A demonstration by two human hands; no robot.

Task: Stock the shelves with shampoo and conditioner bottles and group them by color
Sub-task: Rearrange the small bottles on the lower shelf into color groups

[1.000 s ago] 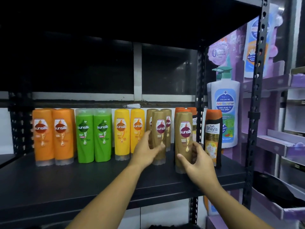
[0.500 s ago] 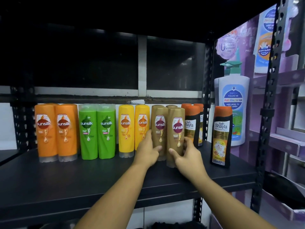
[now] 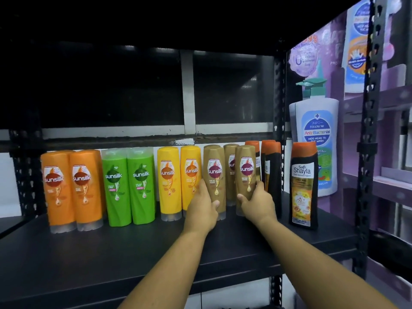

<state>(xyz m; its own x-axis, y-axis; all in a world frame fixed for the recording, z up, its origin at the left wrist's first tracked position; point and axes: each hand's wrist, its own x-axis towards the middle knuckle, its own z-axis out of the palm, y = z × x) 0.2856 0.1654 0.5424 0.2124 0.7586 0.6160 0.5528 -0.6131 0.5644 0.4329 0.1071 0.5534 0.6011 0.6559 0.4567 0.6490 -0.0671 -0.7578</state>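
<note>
Shampoo bottles [image 3: 114,186] of smooth, glossy plastic stand upright in colour groups on the matte black shelf [image 3: 133,253]: an orange pair [image 3: 71,188], a green pair [image 3: 141,186], a yellow pair [image 3: 179,179], then brown ones. They are tall with rounded shoulders and translucent caps. The left hand [image 3: 201,210] grasps the left brown bottle [image 3: 215,172] low down, just beside the yellow pair. The right hand [image 3: 258,204] grasps the right brown bottle [image 3: 246,170], thumb and fingers wrapped around its sides. A black, orange-capped bottle [image 3: 303,186] stands apart, further right.
</note>
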